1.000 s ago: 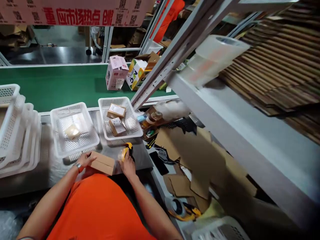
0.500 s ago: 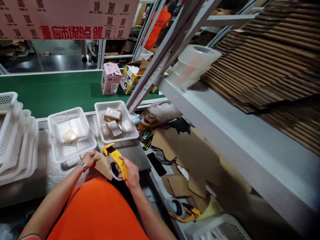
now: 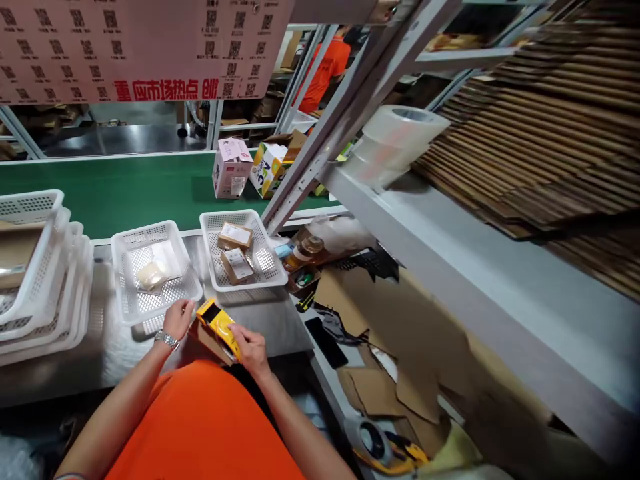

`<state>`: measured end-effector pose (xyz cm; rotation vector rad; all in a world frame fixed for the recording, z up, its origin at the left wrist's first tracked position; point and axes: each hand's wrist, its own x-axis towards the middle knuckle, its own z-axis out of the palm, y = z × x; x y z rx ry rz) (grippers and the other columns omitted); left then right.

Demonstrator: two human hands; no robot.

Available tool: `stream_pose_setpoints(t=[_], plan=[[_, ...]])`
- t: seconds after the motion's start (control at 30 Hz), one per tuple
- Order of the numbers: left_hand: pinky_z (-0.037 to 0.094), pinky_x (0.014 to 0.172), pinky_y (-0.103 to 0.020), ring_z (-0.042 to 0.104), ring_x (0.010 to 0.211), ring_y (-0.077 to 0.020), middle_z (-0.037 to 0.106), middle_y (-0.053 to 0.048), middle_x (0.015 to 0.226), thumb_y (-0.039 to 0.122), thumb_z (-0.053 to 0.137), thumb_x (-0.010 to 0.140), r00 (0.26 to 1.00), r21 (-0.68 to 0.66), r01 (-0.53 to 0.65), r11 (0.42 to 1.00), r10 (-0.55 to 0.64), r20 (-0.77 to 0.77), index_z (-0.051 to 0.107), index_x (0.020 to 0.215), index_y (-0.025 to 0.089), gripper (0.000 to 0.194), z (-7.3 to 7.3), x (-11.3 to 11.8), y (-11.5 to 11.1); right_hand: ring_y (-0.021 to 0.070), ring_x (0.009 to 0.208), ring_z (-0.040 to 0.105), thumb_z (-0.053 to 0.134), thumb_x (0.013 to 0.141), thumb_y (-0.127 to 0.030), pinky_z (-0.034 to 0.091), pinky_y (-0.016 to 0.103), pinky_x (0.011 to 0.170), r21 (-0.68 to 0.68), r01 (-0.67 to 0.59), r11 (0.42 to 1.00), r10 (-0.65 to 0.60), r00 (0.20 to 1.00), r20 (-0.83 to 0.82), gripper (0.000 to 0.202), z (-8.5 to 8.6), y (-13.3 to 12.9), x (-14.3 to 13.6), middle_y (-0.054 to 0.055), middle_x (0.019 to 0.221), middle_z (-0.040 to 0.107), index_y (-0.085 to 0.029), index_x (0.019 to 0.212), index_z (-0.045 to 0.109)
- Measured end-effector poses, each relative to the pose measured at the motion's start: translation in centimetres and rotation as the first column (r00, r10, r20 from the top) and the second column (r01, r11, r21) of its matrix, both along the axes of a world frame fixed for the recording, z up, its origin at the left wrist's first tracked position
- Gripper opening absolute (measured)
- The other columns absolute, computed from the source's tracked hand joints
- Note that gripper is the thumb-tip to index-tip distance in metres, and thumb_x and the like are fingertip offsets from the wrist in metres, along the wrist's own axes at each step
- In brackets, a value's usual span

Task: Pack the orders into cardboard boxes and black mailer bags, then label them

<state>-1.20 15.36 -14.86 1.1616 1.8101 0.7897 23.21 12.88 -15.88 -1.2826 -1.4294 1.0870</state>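
Note:
My right hand is closed around a yellow tape dispenser, tilted with its head toward my left hand. Under the dispenser is a small brown cardboard box, partly hidden by it and close to my orange shirt. My left hand, with a metal watch on the wrist, is closed at the box's far left end, fingertips pinched beside the dispenser head. Just beyond it stands a white basket with a pale packet and a white paper. Another white basket contains two labelled small boxes.
Stacked white baskets stand left. A green conveyor belt runs behind, carrying a pink carton. At right, a metal shelf holds tape rolls and flattened cardboard. A second dispenser lies lower right. A person in orange is beyond.
The dispenser has moved over the box, its head now close to my left fingers, which have shifted to the box's far end. The view has tilted slightly up and left.

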Motion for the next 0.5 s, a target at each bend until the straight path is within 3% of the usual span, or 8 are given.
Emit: stream_pose_setpoints(t=[0.07, 0.13, 0.23, 0.37, 0.5], plan=[[0.047, 0.059, -0.028, 0.061, 0.067, -0.0189, 0.064, -0.004, 0.068, 0.070, 0.050, 0.097, 0.995, -0.085, 0.030, 0.996, -0.021, 0.098, 0.063, 0.069, 0.021, 0.058, 0.2, 0.5, -0.1, 0.0275, 0.074, 0.082, 0.068, 0.092, -0.065, 0.068, 0.033, 0.068, 0.048, -0.043, 0.998, 0.044, 0.999, -0.012, 0.049, -0.1, 0.1, 0.3, 0.012, 0.083, 0.086, -0.021, 0.084, 0.089], [0.038, 0.050, -0.026, 0.050, 0.052, -0.0145, 0.053, 0.001, 0.056, 0.079, 0.052, 0.091, 0.977, -0.181, 0.060, 0.982, -0.021, 0.212, 0.054, 0.062, 0.023, 0.063, 0.1, 1.0, -0.1, 0.0279, 0.074, 0.082, 0.070, 0.091, -0.063, 0.068, 0.034, 0.068, 0.051, -0.091, 0.995, 0.092, 0.996, -0.013, 0.046, 0.0, 0.3, 0.5, 0.012, 0.083, 0.087, -0.022, 0.084, 0.090], [0.032, 0.048, -0.026, 0.047, 0.049, -0.0127, 0.054, 0.001, 0.054, 0.074, 0.058, 0.088, 0.958, -0.229, 0.059, 0.972, 0.009, 0.288, 0.054, 0.062, 0.022, 0.058, -0.3, 1.2, -0.2, 0.0281, 0.076, 0.083, 0.072, 0.091, -0.062, 0.068, 0.037, 0.074, 0.004, -0.154, 0.988, 0.154, 0.988, -0.015, 0.043, 0.6, 0.6, 0.7, 0.010, 0.084, 0.087, -0.023, 0.087, 0.090], [0.033, 0.054, -0.027, 0.046, 0.052, -0.0126, 0.052, 0.002, 0.053, 0.061, 0.064, 0.088, 0.980, -0.182, -0.002, 0.983, 0.037, 0.193, 0.054, 0.057, 0.022, 0.051, -1.1, 0.3, -0.1, 0.0328, 0.093, 0.084, 0.087, 0.074, -0.060, 0.069, 0.045, 0.089, -0.131, -0.254, 0.958, 0.247, 0.967, -0.067, 0.044, 2.2, 0.7, 1.0, 0.012, 0.098, 0.089, -0.022, 0.096, 0.091], [0.038, 0.065, -0.029, 0.056, 0.064, -0.0175, 0.058, -0.001, 0.057, 0.046, 0.064, 0.088, 0.994, -0.107, -0.085, 0.991, 0.091, 0.057, 0.059, 0.055, 0.021, 0.041, -1.9, -0.8, 0.0, 0.0352, 0.106, 0.083, 0.098, 0.060, -0.043, 0.068, 0.052, 0.098, -0.340, -0.331, 0.880, 0.323, 0.943, -0.081, 0.069, 3.5, 0.2, 2.2, 0.015, 0.124, 0.085, -0.020, 0.124, 0.086]])
